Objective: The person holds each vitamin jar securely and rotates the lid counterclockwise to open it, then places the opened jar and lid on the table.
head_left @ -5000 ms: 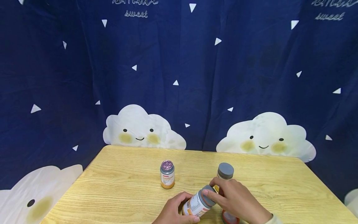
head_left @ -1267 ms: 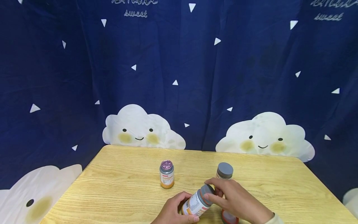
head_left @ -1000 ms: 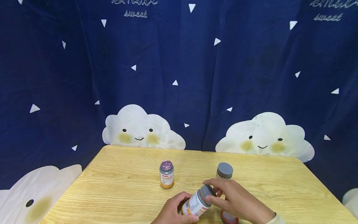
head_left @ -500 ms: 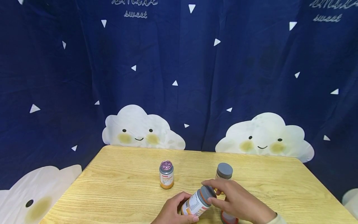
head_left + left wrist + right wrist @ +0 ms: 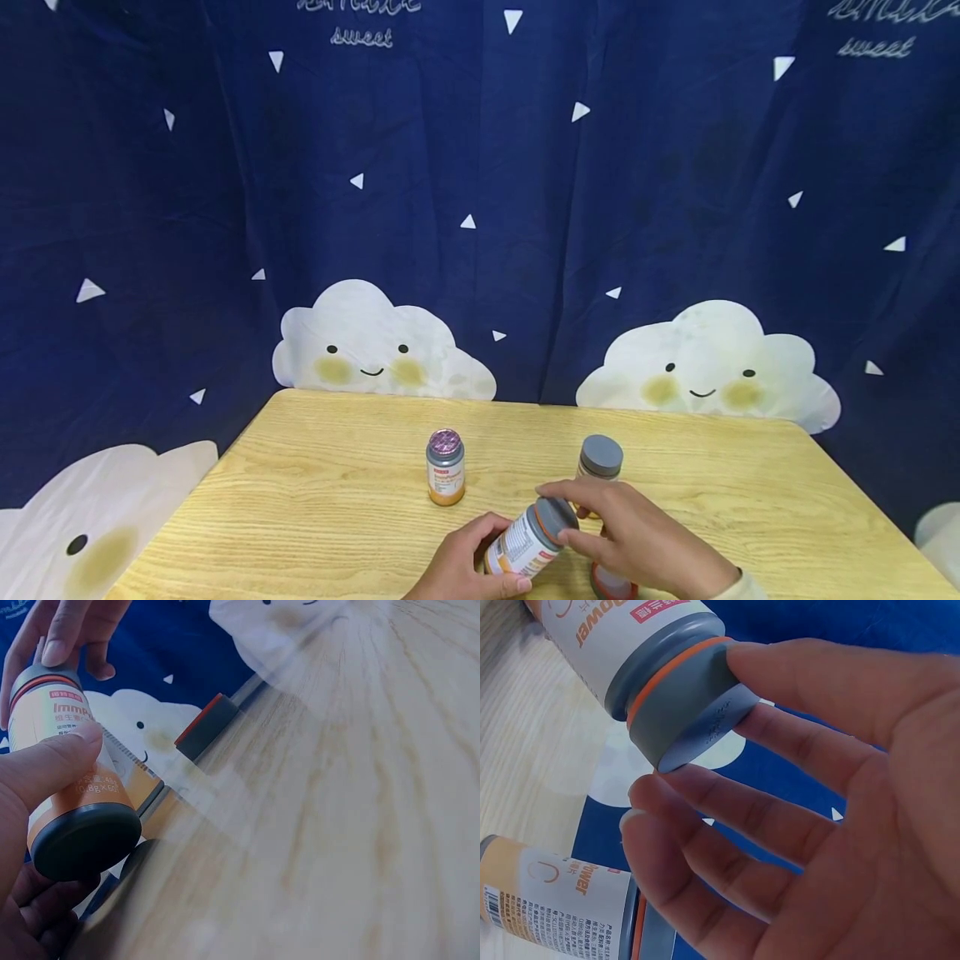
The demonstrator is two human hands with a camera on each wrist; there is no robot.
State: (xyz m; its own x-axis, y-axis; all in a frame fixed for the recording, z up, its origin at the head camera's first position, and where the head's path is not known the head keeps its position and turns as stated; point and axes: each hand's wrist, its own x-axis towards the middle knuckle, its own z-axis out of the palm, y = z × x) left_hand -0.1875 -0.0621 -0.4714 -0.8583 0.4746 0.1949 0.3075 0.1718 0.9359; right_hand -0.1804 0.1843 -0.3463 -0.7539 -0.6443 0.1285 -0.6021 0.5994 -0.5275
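Note:
My left hand (image 5: 468, 560) grips the body of a supplement bottle (image 5: 519, 547), white and orange with a grey shoulder, tilted toward the right. On its neck sits a grey cap (image 5: 557, 518) with an orange ring. The thumb and fingertips of my right hand (image 5: 802, 772) pinch that cap around its edge, while the other fingers curl free below. Behind my right hand stands a second bottle (image 5: 602, 457), grey cap on. A third bottle (image 5: 446, 479) stands to the left, its mouth covered by pinkish foil. A loose cap (image 5: 613, 582) with a red-orange rim lies partly under my right hand.
The wooden table (image 5: 322, 500) carries all of these things. At its back edge hangs a dark blue curtain (image 5: 420, 250) printed with smiling clouds and white triangles.
The right hand's fingertips have shifted slightly leftward around the cap over these seconds. The left hand and the held bottle stay almost in place; the standing bottles have not moved.

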